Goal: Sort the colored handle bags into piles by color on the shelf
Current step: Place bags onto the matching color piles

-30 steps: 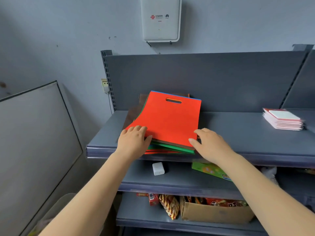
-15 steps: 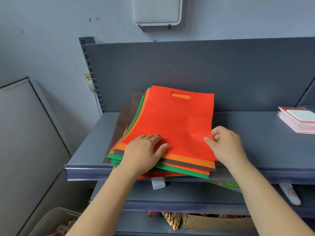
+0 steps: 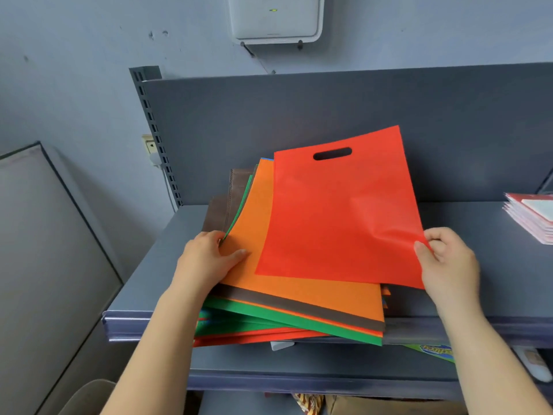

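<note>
My right hand pinched the flat red fabric handle bag at its lower-right corner. My left hand, thumb on top and fingers tucked under the edge, held the mixed-colour bag stack at centre frame. A loose hold there could have let overhanging bags slide off the grey metal shelf.

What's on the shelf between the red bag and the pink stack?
Nothing but bare shelf between the red bag and pink stack, in the head view.

The red bag, flat with an oval cut-out handle near its top edge, is lifted and tilted off the pile, its lower right corner pinched in my right hand. Under it the pile of bags lies fanned on the grey shelf: orange on top, then brown, green and red edges, overhanging the front lip.
</note>
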Demonstrator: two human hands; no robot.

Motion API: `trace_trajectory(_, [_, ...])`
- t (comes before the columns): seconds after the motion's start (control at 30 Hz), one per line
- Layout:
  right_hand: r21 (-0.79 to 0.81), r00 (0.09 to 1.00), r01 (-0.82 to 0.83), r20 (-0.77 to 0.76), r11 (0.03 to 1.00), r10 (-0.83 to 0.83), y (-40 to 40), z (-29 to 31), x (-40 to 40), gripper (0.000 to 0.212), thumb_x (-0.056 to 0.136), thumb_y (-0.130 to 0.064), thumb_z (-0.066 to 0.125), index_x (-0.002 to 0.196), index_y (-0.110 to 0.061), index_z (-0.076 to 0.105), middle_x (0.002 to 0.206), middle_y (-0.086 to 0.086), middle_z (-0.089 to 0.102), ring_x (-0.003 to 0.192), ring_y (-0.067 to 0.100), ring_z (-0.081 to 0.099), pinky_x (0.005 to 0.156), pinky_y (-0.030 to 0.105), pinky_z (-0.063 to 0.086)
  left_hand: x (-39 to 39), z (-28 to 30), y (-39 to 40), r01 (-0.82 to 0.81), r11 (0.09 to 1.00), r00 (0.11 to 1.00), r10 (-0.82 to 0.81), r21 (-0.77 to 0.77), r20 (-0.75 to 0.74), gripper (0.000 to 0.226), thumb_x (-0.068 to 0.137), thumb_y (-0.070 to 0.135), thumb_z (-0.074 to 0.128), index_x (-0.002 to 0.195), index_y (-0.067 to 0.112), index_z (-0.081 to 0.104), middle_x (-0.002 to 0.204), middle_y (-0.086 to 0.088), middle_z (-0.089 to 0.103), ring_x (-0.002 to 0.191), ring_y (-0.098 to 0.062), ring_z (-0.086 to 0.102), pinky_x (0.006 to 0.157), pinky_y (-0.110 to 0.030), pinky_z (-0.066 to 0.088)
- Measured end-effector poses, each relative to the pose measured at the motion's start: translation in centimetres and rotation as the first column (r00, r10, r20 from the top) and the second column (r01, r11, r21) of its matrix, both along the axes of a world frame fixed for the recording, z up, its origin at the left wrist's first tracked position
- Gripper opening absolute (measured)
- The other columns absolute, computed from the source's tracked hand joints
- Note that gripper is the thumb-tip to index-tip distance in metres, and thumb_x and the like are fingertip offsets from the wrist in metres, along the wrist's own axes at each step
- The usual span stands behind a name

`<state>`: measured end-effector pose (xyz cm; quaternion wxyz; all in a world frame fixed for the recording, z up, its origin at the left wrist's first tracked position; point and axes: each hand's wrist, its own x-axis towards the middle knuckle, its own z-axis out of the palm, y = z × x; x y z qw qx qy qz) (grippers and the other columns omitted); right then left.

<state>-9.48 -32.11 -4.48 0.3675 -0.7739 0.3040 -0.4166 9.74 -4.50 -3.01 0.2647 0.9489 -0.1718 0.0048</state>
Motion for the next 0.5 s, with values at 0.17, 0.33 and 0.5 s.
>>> trace_trajectory(0.17, [0.046,0.997,-0.031,0.069,0.998,0.028,0.3,-0.4,0.3,0.019,0.093,-0.007,0.053,0.089,-0.025,0.056,0.070,-0.011,0.066,0.072,0.032,0.062,0.063,0.034,0.046,1.2,0.7,0.8,-0.123,0.991,0.992,0.123,-0.047,-0.010,0.047,0.077,0.040,0.074,0.114,0.013,0.064,0.114,-0.008,0.063,0.106,-0.027,0.056,0.078,-0.032,0.041])
trace_trajectory(0.33, [0.140,0.987,-0.078,0.151,0.987,0.056,1.1,0.0,-0.1,0.036,0.094,-0.010,0.052,0.085,-0.044,0.059,0.076,-0.015,0.070,0.075,0.026,0.064,0.069,0.037,0.051,0.0,1.4,1.2,-0.102,0.993,0.975,0.111,-0.054,0.194,0.018,0.082,0.022,0.071,0.099,0.017,0.069,0.101,-0.003,0.066,0.096,-0.026,0.057,0.073,-0.032,0.041])
trace_trajectory(0.5, [0.201,0.970,-0.158,0.212,0.967,0.115,1.8,0.4,-1.4,0.037,0.096,-0.012,0.050,0.089,-0.046,0.062,0.087,-0.020,0.071,0.079,0.011,0.068,0.068,0.023,0.053,-2.2,2.2,2.1,-0.039,0.976,0.964,0.094,-0.215,0.248,0.018,0.082,0.009,0.067,0.079,0.025,0.061,0.072,0.008,0.056,0.071,-0.019,0.052,0.063,-0.028,0.036])
